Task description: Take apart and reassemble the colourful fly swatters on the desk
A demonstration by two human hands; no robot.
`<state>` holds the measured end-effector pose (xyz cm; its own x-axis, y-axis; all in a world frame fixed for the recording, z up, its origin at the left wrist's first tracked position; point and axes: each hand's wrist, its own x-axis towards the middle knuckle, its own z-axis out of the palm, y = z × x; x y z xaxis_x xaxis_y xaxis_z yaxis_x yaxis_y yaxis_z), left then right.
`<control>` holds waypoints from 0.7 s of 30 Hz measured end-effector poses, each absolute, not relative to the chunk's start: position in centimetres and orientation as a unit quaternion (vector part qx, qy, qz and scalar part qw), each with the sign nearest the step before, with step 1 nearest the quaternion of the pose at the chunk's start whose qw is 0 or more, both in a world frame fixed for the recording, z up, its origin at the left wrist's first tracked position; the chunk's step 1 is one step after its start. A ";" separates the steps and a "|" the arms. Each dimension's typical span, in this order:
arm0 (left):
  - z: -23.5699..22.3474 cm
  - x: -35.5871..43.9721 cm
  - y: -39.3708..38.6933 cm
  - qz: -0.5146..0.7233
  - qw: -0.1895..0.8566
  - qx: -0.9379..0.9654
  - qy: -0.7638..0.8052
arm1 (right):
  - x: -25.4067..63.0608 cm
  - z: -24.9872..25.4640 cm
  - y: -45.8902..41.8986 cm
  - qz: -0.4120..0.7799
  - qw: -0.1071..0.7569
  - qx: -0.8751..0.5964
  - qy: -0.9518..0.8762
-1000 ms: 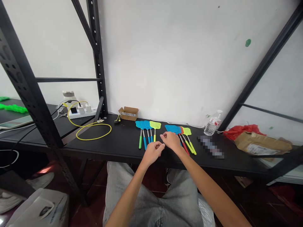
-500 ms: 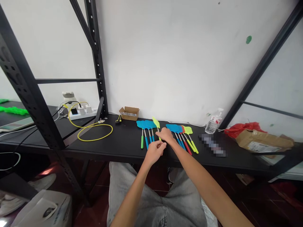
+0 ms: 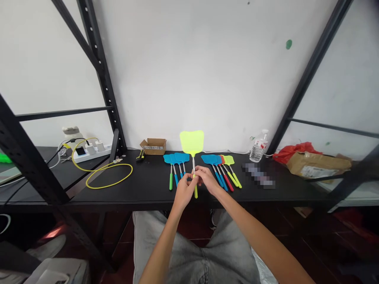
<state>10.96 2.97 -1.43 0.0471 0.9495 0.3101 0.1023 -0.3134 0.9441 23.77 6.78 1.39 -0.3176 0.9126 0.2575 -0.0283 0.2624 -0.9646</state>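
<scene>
Near the middle of the frame, the person's left hand (image 3: 184,192) and right hand (image 3: 207,180) hold a lime-green fly swatter (image 3: 192,142) upright by its thin metal shaft. Below its raised head, a left group of swatters (image 3: 176,158) and a right group of swatters (image 3: 211,159) lie on the black shelf (image 3: 148,181). A cardboard box (image 3: 153,146) and yellow cable (image 3: 109,175) sit left; a water bottle (image 3: 259,146) stands right.

No legible text; parcel label (image 3: 319,171) too small to read.
</scene>
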 end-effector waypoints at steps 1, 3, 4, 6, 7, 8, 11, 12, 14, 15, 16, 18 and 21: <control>-1.3 11.0 3.0 0.533 0.392 0.614 0.430 | 23.5 1.3 6.6 0.510 0.477 -0.337 -0.632; -1.1 10.9 3.0 0.527 0.395 0.623 0.421 | 23.2 1.3 6.2 0.518 0.482 -0.335 -0.622; -1.0 10.9 2.9 0.525 0.400 0.625 0.416 | 23.2 1.3 6.1 0.518 0.482 -0.340 -0.619; -0.8 10.9 2.9 0.517 0.411 0.630 0.409 | 23.3 1.4 5.9 0.511 0.481 -0.349 -0.621; -0.7 10.8 2.8 0.512 0.413 0.635 0.406 | 23.4 1.4 5.8 0.506 0.483 -0.352 -0.622; -0.6 10.8 2.7 0.507 0.412 0.640 0.404 | 23.5 1.5 5.7 0.501 0.486 -0.351 -0.624; -0.3 10.7 2.5 0.490 0.405 0.660 0.401 | 23.6 1.7 5.7 0.494 0.500 -0.350 -0.620; -0.3 10.7 2.4 0.486 0.403 0.664 0.400 | 23.5 1.7 5.9 0.498 0.508 -0.350 -0.610; -0.4 10.6 2.3 0.481 0.401 0.671 0.397 | 23.3 1.8 6.3 0.521 0.530 -0.346 -0.573; -0.5 10.6 2.3 0.480 0.399 0.674 0.395 | 23.1 1.8 6.5 0.538 0.544 -0.340 -0.547; -0.6 10.6 2.3 0.477 0.397 0.678 0.393 | 23.0 1.8 6.7 0.555 0.556 -0.331 -0.522; -0.9 10.6 2.4 0.471 0.399 0.683 0.391 | 22.7 1.8 7.0 0.576 0.573 -0.314 -0.492; -1.2 10.6 2.6 0.478 0.408 0.671 0.393 | 22.4 1.7 6.8 0.573 0.564 -0.309 -0.507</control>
<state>10.62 2.58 -1.17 0.2330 0.9181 0.3207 0.1371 -0.3575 0.9238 22.38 6.78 1.67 -0.1724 0.9606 0.2181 -0.3333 0.1514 -0.9306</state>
